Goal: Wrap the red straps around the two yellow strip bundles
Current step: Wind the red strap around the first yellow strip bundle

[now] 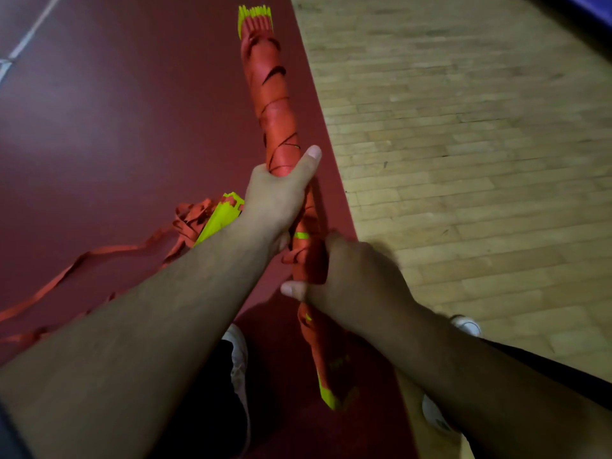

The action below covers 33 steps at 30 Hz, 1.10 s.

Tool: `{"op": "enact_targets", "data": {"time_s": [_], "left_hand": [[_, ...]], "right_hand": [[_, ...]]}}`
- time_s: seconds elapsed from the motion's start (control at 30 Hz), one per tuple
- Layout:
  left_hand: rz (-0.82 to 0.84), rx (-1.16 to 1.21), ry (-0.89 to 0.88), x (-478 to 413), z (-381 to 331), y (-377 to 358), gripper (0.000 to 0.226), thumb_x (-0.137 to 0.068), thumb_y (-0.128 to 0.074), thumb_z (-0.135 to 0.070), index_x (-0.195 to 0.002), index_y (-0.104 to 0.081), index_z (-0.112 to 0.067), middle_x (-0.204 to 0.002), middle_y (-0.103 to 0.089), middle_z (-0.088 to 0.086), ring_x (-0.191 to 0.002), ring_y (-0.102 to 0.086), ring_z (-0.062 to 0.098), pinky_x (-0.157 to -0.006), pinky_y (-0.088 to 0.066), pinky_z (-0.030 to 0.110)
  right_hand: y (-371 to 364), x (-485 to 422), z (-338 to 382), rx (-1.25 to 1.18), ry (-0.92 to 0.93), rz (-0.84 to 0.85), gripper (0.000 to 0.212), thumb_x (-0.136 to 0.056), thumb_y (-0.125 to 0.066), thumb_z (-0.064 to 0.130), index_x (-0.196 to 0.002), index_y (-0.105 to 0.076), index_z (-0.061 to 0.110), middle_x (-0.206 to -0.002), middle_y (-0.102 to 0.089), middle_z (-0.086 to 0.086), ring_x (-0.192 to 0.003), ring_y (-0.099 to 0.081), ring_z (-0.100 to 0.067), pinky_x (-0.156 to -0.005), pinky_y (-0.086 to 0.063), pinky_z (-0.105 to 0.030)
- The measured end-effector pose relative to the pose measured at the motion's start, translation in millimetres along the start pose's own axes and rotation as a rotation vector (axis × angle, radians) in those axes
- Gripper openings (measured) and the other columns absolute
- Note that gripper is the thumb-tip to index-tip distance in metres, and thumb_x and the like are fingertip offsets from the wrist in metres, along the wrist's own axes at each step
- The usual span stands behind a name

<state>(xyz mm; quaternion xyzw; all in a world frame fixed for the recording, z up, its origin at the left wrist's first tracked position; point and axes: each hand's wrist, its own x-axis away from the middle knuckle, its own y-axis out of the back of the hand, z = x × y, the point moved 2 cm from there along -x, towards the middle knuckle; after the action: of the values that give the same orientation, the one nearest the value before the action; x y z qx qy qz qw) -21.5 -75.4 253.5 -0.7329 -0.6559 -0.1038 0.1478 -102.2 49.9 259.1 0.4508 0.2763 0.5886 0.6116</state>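
Yellow strip bundle (255, 16), wound almost end to end in red strap (275, 104), runs from 12 to 6 o'clock above the floor. The left hand (276, 200) curls its fingers round the middle, and the right hand (351, 270) grips lower down. A second bundle (220, 220) lies at 9 o'clock among loose straps (99, 256) on dark red flooring (116, 111). Pale wood parquet (463, 144) fills 3 o'clock.
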Motion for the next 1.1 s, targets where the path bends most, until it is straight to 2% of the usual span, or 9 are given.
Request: {"op": "enact_targets", "data": {"time_s": [0.1, 0.17, 0.27, 0.43, 0.57, 0.7, 0.8, 0.9, 1.1], "left_hand": [[0.287, 0.249, 0.139, -3.9, -7.1, 2.4, 0.046, -0.084, -0.07, -0.036, -0.117, -0.063, -0.004, -0.099, -0.069, 0.015, -0.084, -0.07, 0.026, -0.081, -0.06, 0.042], [0.444, 0.318, 0.172, -4.1, -10.1, 10.4, 0.038, -0.09, -0.062, -0.035, -0.118, -0.062, -0.009, -0.101, -0.069, 0.008, -0.086, -0.069, 0.02, -0.077, -0.059, 0.035], [0.599, 0.327, 0.15, 4.2, -9.8, 14.3, 0.038, -0.09, -0.055, -0.04, -0.119, -0.058, -0.017, -0.106, -0.072, 0.007, -0.099, -0.07, 0.021, -0.088, -0.057, 0.039], [0.68, 0.399, 0.13, 8.4, -18.8, 10.4, 0.015, -0.096, -0.051, -0.029, -0.103, -0.058, -0.018, -0.075, -0.061, 0.003, -0.067, -0.062, 0.018, -0.09, -0.049, 0.044], [0.626, 0.235, 0.153, 4.3, -14.0, 12.6, 0.024, -0.083, -0.064, -0.026, -0.105, -0.058, -0.018, -0.077, -0.063, 0.006, -0.067, -0.063, 0.018, -0.087, -0.051, 0.044], [0.659, 0.197, 0.206, 4.8, -12.2, 14.6, 0.026, -0.079, -0.056, -0.019, -0.103, -0.058, -0.009, -0.084, -0.063, 0.012, -0.075, -0.063, 0.022, -0.098, -0.045, 0.048], [0.698, 0.104, 0.085, 7.6, -12.1, 16.7, 0.009, -0.093, -0.059, -0.019, -0.1, -0.056, -0.016, -0.08, -0.061, 0.005, -0.07, -0.06, 0.019, -0.076, -0.054, 0.039], [0.608, -0.009, 0.006, 10.9, -9.8, 15.5, 0.014, -0.087, -0.064, -0.025, -0.096, -0.054, -0.019, -0.065, -0.059, -0.004, -0.053, -0.056, 0.011, -0.053, -0.052, 0.026], [0.538, -0.22, -0.045, 11.5, -0.5, 7.7, 0.026, -0.088, -0.07, -0.009, -0.104, -0.054, -0.023, -0.063, -0.058, -0.007, -0.052, -0.055, 0.013, -0.053, -0.051, 0.029]], "right_hand": [[7.5, -4.6, -13.5, -0.205, -0.033, -0.033, 0.041, -0.076, -0.076, 0.055, -0.102, -0.062, 0.027, -0.094, -0.069, 0.005, -0.089, -0.067, -0.018, -0.069, -0.047, -0.028], [13.7, -7.2, -23.2, -0.421, -0.004, 0.034, 0.032, -0.075, -0.08, 0.048, -0.095, -0.063, 0.03, -0.085, -0.069, 0.009, -0.079, -0.065, -0.007, -0.068, -0.05, -0.026], [15.6, -7.0, -28.0, -0.484, 0.097, 0.15, 0.049, -0.068, -0.08, 0.058, -0.105, -0.065, 0.029, -0.093, -0.073, 0.006, -0.087, -0.069, -0.01, -0.081, -0.057, -0.042], [28.9, -11.6, -33.9, -0.447, 0.099, 0.33, 0.068, -0.05, -0.08, 0.071, -0.103, -0.07, 0.03, -0.094, -0.076, 0.008, -0.091, -0.072, -0.01, -0.086, -0.057, -0.044], [43.0, -15.6, -40.0, -0.349, 0.101, 0.333, 0.072, -0.046, -0.076, 0.077, -0.096, -0.072, 0.025, -0.092, -0.075, 0.006, -0.087, -0.071, -0.011, -0.084, -0.057, -0.045], [39.6, -16.4, -39.2, -0.287, 0.053, 0.264, 0.055, -0.05, -0.086, 0.065, -0.092, -0.071, 0.033, -0.089, -0.072, 0.015, -0.084, -0.065, 0.002, -0.073, -0.05, -0.027], [44.6, -16.0, -44.4, -0.214, 0.023, 0.393, 0.045, -0.06, -0.091, 0.049, -0.095, -0.075, 0.026, -0.088, -0.075, 0.005, -0.079, -0.07, -0.008, -0.07, -0.054, -0.032], [49.9, -16.9, -48.2, -0.075, 0.029, 0.434, 0.022, -0.074, -0.085, 0.033, -0.089, -0.074, 0.02, -0.078, -0.073, -0.001, -0.065, -0.067, -0.01, -0.057, -0.049, -0.026], [41.6, -19.3, -36.3, -0.262, 0.091, 0.239, 0.018, -0.075, -0.08, 0.025, -0.09, -0.071, 0.019, -0.081, -0.075, -0.001, -0.074, -0.07, -0.014, -0.071, -0.057, -0.039]]}}
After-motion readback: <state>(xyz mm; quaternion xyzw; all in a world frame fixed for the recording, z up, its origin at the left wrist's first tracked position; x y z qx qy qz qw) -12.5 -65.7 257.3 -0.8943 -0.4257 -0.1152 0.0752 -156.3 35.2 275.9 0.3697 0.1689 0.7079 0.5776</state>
